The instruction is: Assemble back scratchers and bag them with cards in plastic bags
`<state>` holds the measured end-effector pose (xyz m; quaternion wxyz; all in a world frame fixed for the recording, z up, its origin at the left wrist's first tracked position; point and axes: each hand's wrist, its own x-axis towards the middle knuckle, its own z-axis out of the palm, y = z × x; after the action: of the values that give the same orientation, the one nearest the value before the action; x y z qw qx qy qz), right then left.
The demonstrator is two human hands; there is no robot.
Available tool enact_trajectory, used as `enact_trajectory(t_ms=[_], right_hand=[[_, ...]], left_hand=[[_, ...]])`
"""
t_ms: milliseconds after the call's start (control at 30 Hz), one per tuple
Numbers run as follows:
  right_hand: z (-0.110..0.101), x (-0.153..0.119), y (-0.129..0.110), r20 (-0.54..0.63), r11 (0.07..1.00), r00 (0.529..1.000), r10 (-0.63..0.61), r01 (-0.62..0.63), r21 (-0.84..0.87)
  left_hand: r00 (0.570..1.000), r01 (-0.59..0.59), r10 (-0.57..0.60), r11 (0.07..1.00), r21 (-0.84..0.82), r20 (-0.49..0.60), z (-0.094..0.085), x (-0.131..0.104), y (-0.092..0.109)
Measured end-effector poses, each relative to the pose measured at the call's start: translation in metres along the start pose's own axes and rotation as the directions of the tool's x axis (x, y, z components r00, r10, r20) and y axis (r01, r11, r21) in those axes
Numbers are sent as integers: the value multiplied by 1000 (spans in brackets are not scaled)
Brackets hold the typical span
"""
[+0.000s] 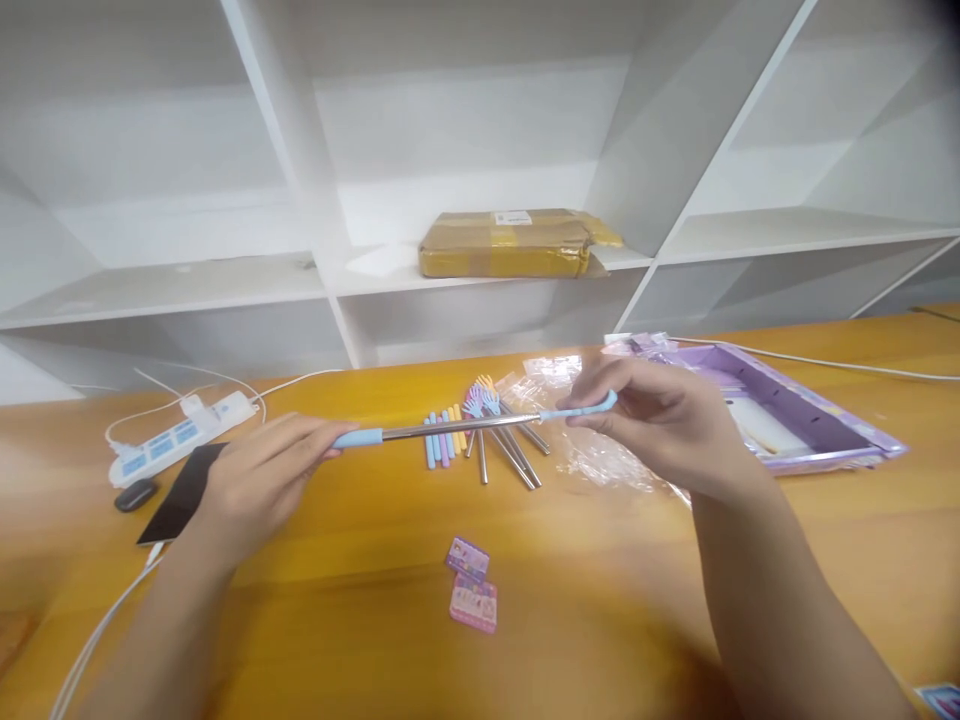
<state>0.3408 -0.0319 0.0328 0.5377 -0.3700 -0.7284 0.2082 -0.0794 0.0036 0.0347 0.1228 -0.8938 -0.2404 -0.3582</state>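
One metal stick [457, 428], held up off the desk [360, 620], lay left of the purple tray [825, 461]. The left hand [259, 480] pinched its blue grip, fingers closed round the butt; the right hand [671, 425], nearer the tray, had thumb and forefinger pinching the bent blue end. Good handling probably called for both pinches in line with the tube, even force along it, and a light touch at the bend, likely the weaker part.

Counts, all left of the tray: loose grips [442, 440], about six in a row; loose rods [483, 462], overlapping, at least four; hand-shaped heads [491, 401], at least three; cards [474, 603], two. Power strip [187, 430], one, farthest from the tray.
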Motion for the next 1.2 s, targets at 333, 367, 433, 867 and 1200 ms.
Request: enact_trajectory(t_ms=[333, 367, 433, 867, 1200], right_hand=[[3, 0, 0, -1, 996, 996, -89, 89, -4], [4, 0, 1, -8, 996, 996, -84, 84, 2], [6, 0, 2, -8, 996, 996, -87, 87, 7], [10, 1, 6, 72, 984, 981, -178, 176, 29], [27, -2, 4, 101, 978, 973, -206, 203, 41]], left_hand=[[1000, 22, -23, 999, 32, 19, -4, -8, 1], [999, 25, -25, 999, 32, 22, -4, -8, 1], [999, 22, -23, 999, 30, 27, -4, -8, 1], [998, -55, 55, 997, 49, -4, 7, 3, 14], [999, -21, 22, 999, -45, 41, 7, 0, 7]])
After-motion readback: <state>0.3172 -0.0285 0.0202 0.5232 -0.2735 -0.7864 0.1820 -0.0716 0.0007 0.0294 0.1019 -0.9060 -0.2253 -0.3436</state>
